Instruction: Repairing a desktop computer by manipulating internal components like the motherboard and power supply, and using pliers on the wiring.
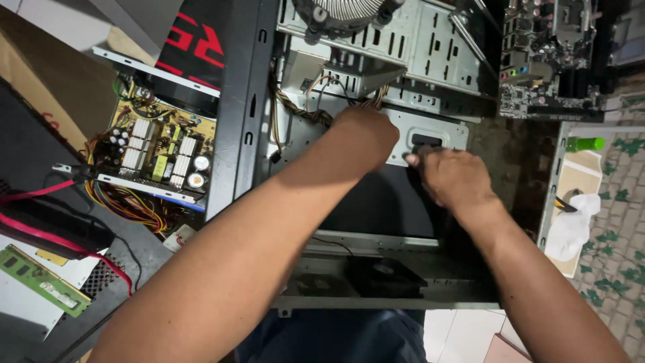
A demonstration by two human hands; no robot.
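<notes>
An open black computer case [238,107] lies on its side below me. My left hand [363,138] reaches into it, curled into a fist beside a bundle of braided wires [306,111]; what it grips is hidden. My right hand [453,176] rests against the grey metal drive bracket [430,134] inside the case, with fingertips pressed at the bracket's lower edge near a dark slot. Whether those fingers pinch anything small cannot be seen.
An opened power supply [158,151] with coloured wires sits to the left. A green memory stick [44,281] lies at lower left beside red cables. A motherboard [547,57] is at upper right. A green-capped item [584,143] and white cloth [571,225] lie on the right.
</notes>
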